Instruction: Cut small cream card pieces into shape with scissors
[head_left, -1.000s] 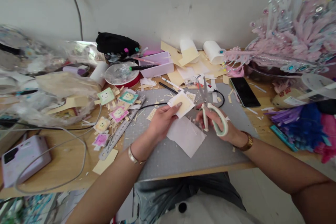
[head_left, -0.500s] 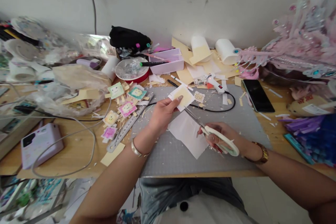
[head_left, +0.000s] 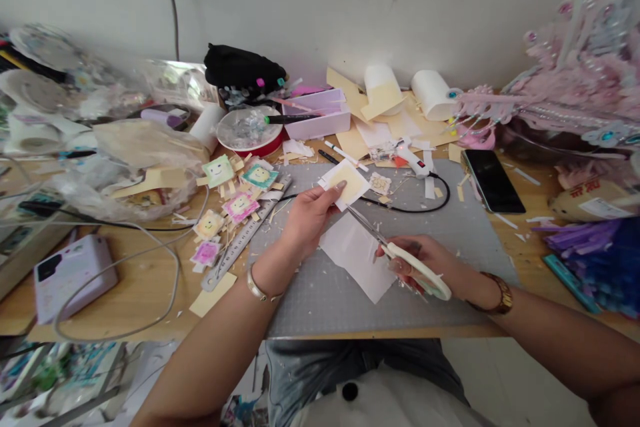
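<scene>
Across the lower middle: light wooden worktop (head_left: 135, 287), cluttered, with a grey gridded cutting mat (head_left: 470, 227) on it. Back edge: lavender rectangular box (head_left: 320, 125), marker with green end across it. Left hand (head_left: 311, 221) and right hand (head_left: 433, 255) are both over the mat. Right grip: clasping metal scissors with pale handles (head_left: 419, 269), blades angled up-left, close together. Below the blades, flat on the mat: plain white paper sheet (head_left: 357, 253). Left of the mat: silver metal ruler (head_left: 239, 250), lying diagonally. Right side: black-screened phone (head_left: 494, 180). White square card with pale yellow centre (head_left: 353, 180): held above the mat, left grip pinching it, thumb on top. Blade tips sit right at its lower corner; can't tell if touching. Smallest: five coloured paper squares (head_left: 242, 207) beside the ruler, some with drawn smiling faces.
</scene>
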{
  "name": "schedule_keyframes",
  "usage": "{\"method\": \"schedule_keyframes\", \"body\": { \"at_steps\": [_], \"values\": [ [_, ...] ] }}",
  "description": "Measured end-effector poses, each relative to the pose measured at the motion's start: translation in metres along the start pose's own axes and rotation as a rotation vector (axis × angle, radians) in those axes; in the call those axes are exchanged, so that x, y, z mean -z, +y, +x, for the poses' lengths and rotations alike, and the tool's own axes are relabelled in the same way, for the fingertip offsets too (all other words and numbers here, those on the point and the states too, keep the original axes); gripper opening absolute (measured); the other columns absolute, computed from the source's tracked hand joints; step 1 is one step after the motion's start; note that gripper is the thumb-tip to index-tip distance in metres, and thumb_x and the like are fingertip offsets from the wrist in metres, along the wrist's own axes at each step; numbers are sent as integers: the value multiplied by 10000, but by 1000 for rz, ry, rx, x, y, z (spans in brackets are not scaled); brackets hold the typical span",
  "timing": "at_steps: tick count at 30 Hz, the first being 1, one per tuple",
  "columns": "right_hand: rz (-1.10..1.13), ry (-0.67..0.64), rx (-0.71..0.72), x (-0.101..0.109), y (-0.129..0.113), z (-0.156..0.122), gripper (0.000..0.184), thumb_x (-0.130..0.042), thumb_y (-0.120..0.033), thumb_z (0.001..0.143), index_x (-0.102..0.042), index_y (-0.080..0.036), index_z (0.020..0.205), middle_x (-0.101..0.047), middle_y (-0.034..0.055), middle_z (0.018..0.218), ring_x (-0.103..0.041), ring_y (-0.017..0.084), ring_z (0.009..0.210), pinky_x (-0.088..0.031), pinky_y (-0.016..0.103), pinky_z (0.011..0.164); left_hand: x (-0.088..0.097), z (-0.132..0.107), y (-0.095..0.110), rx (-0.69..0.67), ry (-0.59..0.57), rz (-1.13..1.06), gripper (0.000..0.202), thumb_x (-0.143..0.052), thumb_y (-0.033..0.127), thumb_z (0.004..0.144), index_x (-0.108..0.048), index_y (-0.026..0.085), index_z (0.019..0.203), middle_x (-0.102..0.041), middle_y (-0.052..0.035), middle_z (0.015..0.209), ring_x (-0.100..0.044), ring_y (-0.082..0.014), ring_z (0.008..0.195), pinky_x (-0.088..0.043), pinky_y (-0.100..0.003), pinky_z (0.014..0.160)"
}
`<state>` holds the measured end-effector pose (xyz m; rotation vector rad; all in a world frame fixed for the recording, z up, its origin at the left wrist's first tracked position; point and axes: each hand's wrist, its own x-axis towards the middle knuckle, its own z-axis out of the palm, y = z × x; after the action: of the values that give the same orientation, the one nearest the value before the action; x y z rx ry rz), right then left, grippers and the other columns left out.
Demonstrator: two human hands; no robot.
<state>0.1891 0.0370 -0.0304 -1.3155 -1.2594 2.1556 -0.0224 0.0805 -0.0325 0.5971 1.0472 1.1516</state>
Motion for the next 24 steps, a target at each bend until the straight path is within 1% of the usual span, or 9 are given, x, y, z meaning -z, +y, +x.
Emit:
{"method": "schedule_keyframes", "body": {
  "at_steps": [3,7,11,16,21,24],
  "values": [
    [12,-3,-5,2,4,2,430,-805,-457,653,-656,-146,909,-537,-56,549,-451,51,381,-367,155,339,1,0,-1,-4,1,24,275,-806,360,658,-651,135,628,-623,-1,630,-495,-85,556,-400,-220,544],
    [14,6,-16,3,7,3,417,-805,-420,657,-650,-146,931,-551,-54,555,-451,53,377,-372,158,339,4,3,-3,16,-8,66,285,-788,391,680,-667,134,675,-629,-12,640,-514,-99,561,-418,-231,543],
    [-47,0,-16,4,6,2,436,-810,-409,653,-652,-153,969,-572,-46,610,-480,54,405,-395,152,347,8,8,-6,-1,-19,33,268,-778,385,699,-682,136,717,-646,-18,659,-538,-101,563,-435,-228,540],
    [-118,-26,46,5,-1,-1,455,-754,-507,706,-643,-138,946,-581,-26,589,-492,66,417,-405,154,353,10,11,-6,-36,-23,-19,239,-784,348,695,-687,133,734,-666,-27,692,-557,-104,569,-442,-229,537],
    [-74,-29,72,4,-1,-1,462,-765,-519,691,-625,-142,920,-562,-41,554,-477,65,397,-395,155,343,5,3,-2,42,-47,6,272,-795,375,673,-659,139,664,-632,-20,622,-542,-108,535,-434,-234,513],
    [-26,-19,54,3,2,1,472,-783,-516,666,-623,-142,905,-551,-54,543,-469,59,384,-394,154,340,4,1,-1,49,-45,20,289,-797,396,667,-662,140,671,-636,-21,635,-549,-113,547,-448,-238,524]
  ]
}}
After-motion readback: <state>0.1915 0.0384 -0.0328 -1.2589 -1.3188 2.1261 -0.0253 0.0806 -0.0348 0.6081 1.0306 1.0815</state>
